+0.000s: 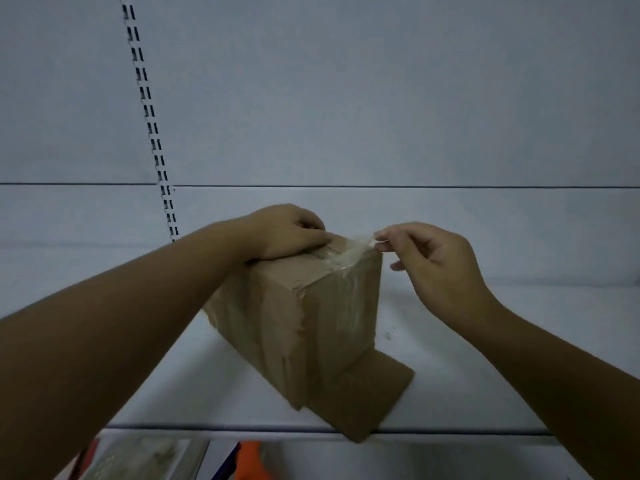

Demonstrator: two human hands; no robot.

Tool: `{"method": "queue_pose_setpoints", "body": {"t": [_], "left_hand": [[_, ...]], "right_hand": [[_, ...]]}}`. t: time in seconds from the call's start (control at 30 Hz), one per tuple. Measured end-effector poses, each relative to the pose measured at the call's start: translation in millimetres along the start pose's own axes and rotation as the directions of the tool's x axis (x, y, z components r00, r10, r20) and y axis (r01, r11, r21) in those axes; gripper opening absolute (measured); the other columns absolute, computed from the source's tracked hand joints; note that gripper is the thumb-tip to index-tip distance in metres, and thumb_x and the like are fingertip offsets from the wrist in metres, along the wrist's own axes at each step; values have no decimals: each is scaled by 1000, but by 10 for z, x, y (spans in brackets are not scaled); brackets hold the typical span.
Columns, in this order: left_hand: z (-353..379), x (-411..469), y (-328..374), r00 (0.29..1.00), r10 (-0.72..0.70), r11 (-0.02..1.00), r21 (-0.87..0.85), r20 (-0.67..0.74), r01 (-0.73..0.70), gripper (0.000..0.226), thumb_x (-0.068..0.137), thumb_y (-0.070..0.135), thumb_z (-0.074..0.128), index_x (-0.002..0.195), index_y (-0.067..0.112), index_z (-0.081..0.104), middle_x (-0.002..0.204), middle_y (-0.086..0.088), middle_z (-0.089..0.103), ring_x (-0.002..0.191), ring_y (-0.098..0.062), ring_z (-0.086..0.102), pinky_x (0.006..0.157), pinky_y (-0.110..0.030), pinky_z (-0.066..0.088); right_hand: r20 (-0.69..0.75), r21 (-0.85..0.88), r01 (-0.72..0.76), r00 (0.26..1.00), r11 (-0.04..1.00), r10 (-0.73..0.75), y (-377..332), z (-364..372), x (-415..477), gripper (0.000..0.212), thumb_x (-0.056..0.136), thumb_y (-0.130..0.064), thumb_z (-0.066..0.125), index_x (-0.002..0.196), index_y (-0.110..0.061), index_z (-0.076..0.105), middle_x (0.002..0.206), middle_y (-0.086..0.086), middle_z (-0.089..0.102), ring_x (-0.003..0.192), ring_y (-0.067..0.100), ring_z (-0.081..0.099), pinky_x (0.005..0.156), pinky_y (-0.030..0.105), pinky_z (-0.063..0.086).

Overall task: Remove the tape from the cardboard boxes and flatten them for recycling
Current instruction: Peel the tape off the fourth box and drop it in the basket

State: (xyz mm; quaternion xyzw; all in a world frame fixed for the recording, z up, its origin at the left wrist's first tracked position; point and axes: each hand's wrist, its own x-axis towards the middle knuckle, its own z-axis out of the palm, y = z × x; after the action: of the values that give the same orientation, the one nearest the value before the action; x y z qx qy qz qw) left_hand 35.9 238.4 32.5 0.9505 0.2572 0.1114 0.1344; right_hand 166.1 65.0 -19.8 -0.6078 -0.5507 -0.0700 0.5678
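Down low, past the front edge of the white shelf (138, 386): something orange (252, 457) and a flat gray thing (138, 455), too blurry to name. On the shelf, near its front edge: brown box (301, 323), standing up, closed on top, one flap (367, 396) lying flat and poking over the edge. Can't tell what is inside. Left hand (287, 233) pressing down on the box top, fingers together. Right hand (433, 261) pinching clear tape (356, 247) with thumb and first finger, other fingers loosely curled. Tape partly lifted at the top far corner.
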Motion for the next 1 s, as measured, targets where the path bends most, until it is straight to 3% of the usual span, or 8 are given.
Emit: {"method": "queue_pose_setpoints", "body": {"t": [0.13, 0.2, 0.27, 0.33, 0.4, 0.5, 0.7, 1.0], "left_hand": [[2, 10, -5, 999, -30, 996, -87, -32, 27, 25, 86, 50, 54, 103, 36, 65, 103, 16, 62, 97, -6, 55, 85, -25, 39], [8, 7, -7, 998, -38, 994, -101, -43, 33, 19, 85, 51, 55, 97, 41, 65, 94, 25, 58, 89, 4, 53, 75, -17, 37], [13, -6, 7, 998, -46, 993, -113, -50, 40, 10, 84, 50, 55, 86, 46, 63, 90, 29, 57, 86, 7, 52, 70, -14, 34], [17, -12, 20, 997, -53, 991, -123, -54, 46, 7, 82, 49, 56, 79, 49, 63, 89, 27, 60, 86, 6, 54, 71, -16, 36], [13, -18, 37, 997, -66, 989, -131, -27, 62, 8, 80, 50, 56, 81, 50, 64, 91, 27, 61, 88, 5, 55, 74, -20, 38], [-11, -26, 62, 994, -102, 984, -140, 40, 106, 24, 73, 54, 54, 93, 47, 65, 99, 22, 63, 97, -1, 57, 87, -27, 41], [21, 3, 40, 995, -103, 980, -168, 16, 105, 16, 88, 39, 56, 99, 37, 67, 106, 12, 66, 103, -9, 58, 98, -34, 42], [49, 3, 7, 995, -102, 978, -185, 5, 101, 21, 88, 42, 55, 105, 36, 66, 109, 13, 64, 104, -7, 57, 98, -33, 42]], "right_hand": [[-23, 166, -139, 989, 976, 145, 224, -46, -264, 41, 79, -47, 53, 112, -25, 59, 93, -15, 68, 76, 3, 69, 63, 16, 55], [32, 153, -188, 982, 970, 185, 314, -45, -349, 23, 83, -38, 60, 102, -25, 64, 82, -13, 69, 68, 4, 68, 60, 19, 56], [205, -68, -82, 974, 994, 94, 384, 7, -459, 6, 80, -31, 67, 84, -27, 65, 71, -12, 67, 62, 5, 65, 62, 21, 56], [353, -231, 176, 932, 957, -86, 424, 118, -584, 12, 76, -34, 73, 77, -24, 65, 65, -11, 65, 58, 5, 59, 58, 22, 52], [408, -303, 437, 863, 847, -298, 436, 215, -654, 23, 70, -37, 77, 70, -18, 63, 58, -7, 61, 49, 8, 54, 48, 24, 47], [408, -375, 636, 767, 675, -496, 405, 300, -632, 32, 65, -43, 77, 62, -16, 58, 52, -3, 57, 42, 14, 50, 38, 22, 40], [383, -310, 704, 708, 639, -594, 447, 351, -503, 27, 70, -37, 73, 62, -13, 62, 52, 0, 60, 42, 15, 53, 37, 27, 44], [290, -258, 730, 684, 633, -670, 532, 400, -508, 21, 78, -21, 64, 60, -11, 65, 52, 1, 60, 42, 15, 53, 38, 28, 45]]}}
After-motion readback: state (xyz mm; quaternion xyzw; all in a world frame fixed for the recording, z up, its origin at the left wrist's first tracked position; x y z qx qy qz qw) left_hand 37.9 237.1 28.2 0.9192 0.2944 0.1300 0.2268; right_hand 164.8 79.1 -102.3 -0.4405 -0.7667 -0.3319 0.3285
